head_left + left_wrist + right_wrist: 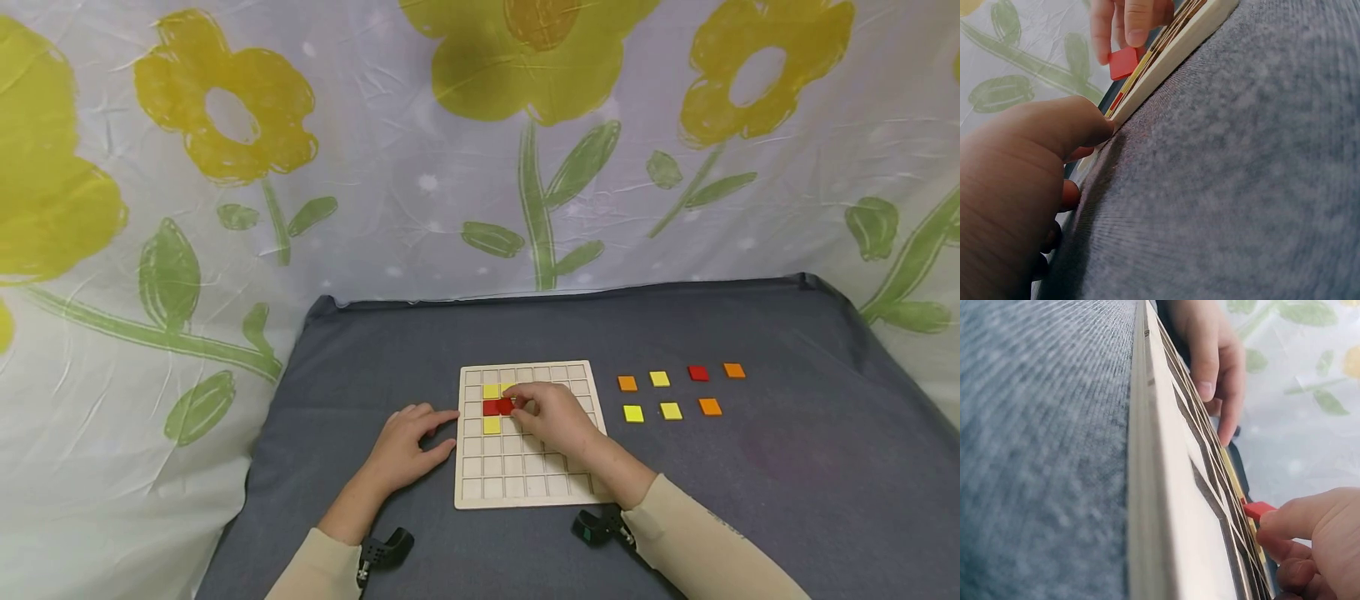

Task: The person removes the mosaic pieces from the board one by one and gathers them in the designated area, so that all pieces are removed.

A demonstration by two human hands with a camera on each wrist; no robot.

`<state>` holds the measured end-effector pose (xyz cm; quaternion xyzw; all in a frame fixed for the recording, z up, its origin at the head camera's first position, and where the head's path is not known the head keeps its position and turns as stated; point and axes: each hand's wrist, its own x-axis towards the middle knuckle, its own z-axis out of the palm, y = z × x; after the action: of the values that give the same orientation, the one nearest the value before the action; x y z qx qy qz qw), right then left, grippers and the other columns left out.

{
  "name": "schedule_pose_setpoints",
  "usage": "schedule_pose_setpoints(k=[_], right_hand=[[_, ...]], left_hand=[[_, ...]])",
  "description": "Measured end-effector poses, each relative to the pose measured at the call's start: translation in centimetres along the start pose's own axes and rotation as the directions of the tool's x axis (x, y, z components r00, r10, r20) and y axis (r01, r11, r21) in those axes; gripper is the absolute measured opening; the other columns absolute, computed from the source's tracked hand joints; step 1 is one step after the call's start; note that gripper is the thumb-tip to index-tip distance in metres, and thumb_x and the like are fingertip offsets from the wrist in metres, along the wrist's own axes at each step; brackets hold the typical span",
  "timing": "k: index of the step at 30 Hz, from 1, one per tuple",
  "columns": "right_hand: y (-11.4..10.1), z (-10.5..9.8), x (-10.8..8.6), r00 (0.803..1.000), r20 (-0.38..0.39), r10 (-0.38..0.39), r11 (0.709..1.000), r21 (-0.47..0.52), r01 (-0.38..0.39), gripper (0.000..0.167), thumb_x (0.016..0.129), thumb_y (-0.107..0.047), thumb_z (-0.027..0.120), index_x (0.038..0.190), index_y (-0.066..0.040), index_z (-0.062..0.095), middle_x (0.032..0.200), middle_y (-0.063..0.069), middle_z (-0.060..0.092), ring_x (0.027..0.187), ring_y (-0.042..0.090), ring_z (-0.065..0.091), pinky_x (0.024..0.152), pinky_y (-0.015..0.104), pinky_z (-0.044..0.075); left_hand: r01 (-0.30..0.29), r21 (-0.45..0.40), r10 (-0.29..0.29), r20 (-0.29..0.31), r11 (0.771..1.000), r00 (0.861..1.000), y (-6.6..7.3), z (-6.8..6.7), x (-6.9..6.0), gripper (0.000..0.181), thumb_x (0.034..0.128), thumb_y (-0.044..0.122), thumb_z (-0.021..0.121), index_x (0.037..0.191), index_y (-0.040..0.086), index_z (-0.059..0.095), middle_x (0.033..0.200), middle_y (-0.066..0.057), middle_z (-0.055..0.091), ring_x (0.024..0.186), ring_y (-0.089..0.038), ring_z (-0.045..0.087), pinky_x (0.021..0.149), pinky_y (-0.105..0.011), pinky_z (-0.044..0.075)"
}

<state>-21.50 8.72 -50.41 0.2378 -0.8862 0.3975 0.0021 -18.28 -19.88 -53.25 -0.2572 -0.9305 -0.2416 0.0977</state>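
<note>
A pale wooden grid board (480,492) lies on the dark cloth, with yellow tiles (491,425) and a red tile (490,407) set in squares toward its upper left. Over the board, my right hand (555,417) pinches another red square tile (506,407) between thumb and fingers. That tile is tilted just above the board in the left wrist view, seen as a red square (1124,64). At the board's left edge, my left hand (405,446) touches the rim with its fingers extended, holding nothing.
Right of the board lie several loose tiles in two rows: orange (627,383), yellow (633,413) and red (698,373). A dark grey cloth (750,500) covers the table. Behind it hangs a flower-printed curtain (375,167). A black wrist device (596,527) sits by the right sleeve.
</note>
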Motion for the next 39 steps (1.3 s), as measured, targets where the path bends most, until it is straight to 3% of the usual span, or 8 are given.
schedule_pose_setpoints(k=[5,10,15,23,29,35,39], right_hand=[[0.1,0.0,0.0,1.000,-0.001,0.002,1.000,-0.003,-0.002,0.025,0.090,-0.007,0.077,0.114,-0.010,0.076,0.088,-0.008,0.067,0.056,0.005,0.051,0.055,0.025,0.044],[0.0,-0.6,-0.1,0.998,0.000,0.061,0.997,0.038,-0.061,0.024,0.089,-0.008,0.078,0.113,-0.008,0.076,0.086,-0.008,0.066,0.063,0.007,0.053,0.060,0.025,0.045],[-0.6,-1.8,-0.4,0.994,0.016,0.110,0.986,0.127,-0.111,0.023,0.090,-0.007,0.077,0.113,-0.009,0.077,0.087,-0.006,0.067,0.064,0.012,0.052,0.057,0.025,0.043],[-1.3,-4.0,-1.3,0.994,0.034,0.102,0.978,0.179,-0.106,0.023,0.091,-0.012,0.078,0.114,-0.012,0.078,0.090,-0.006,0.070,0.063,0.015,0.050,0.055,0.026,0.039],[-0.9,-6.1,-2.5,0.993,0.048,0.107,0.962,0.249,-0.116,0.027,0.093,-0.013,0.077,0.119,-0.008,0.076,0.093,-0.002,0.071,0.056,0.012,0.041,0.052,0.025,0.035],[-0.2,-8.4,-3.8,0.994,0.029,0.110,0.959,0.261,-0.113,0.030,0.094,-0.012,0.076,0.122,-0.004,0.074,0.097,0.004,0.071,0.056,0.012,0.044,0.054,0.026,0.038],[-0.1,-9.8,-4.6,0.991,0.010,0.133,0.955,0.268,-0.131,0.032,0.094,-0.008,0.075,0.125,0.000,0.072,0.103,0.008,0.073,0.067,0.019,0.060,0.062,0.027,0.050]], left_hand=[[0.000,0.006,0.000,-0.004,1.000,1.000,-0.1,0.0,0.0,0.040,0.0895,0.034,0.080,0.127,0.023,0.074,0.078,0.010,0.044,0.070,-0.007,0.037,0.069,-0.032,0.032],[-0.005,0.003,0.006,-0.006,1.000,1.000,0.0,0.1,0.0,0.039,0.0899,0.033,0.079,0.127,0.022,0.074,0.077,0.010,0.043,0.069,-0.008,0.036,0.068,-0.033,0.032],[-0.006,0.011,0.006,-0.007,1.000,1.000,0.1,0.1,0.0,0.039,0.0895,0.033,0.080,0.127,0.022,0.074,0.077,0.011,0.042,0.069,-0.007,0.035,0.068,-0.033,0.031],[-0.010,0.021,0.010,-0.012,1.000,1.000,-0.1,0.1,-0.1,0.039,0.0898,0.033,0.080,0.127,0.022,0.074,0.077,0.011,0.042,0.068,-0.007,0.034,0.068,-0.032,0.031],[0.008,0.015,-0.008,-0.008,1.000,1.000,0.0,0.1,-0.3,0.039,0.0892,0.033,0.080,0.126,0.022,0.075,0.076,0.011,0.042,0.068,-0.006,0.034,0.068,-0.032,0.030],[0.020,0.014,-0.020,-0.003,1.000,1.000,0.0,0.1,-0.1,0.039,0.0894,0.033,0.080,0.127,0.022,0.074,0.077,0.011,0.042,0.069,-0.006,0.035,0.069,-0.032,0.031],[0.021,0.015,-0.021,0.000,1.000,1.000,0.0,0.0,0.0,0.039,0.0895,0.033,0.080,0.127,0.022,0.074,0.076,0.011,0.042,0.069,-0.006,0.035,0.069,-0.032,0.031]])
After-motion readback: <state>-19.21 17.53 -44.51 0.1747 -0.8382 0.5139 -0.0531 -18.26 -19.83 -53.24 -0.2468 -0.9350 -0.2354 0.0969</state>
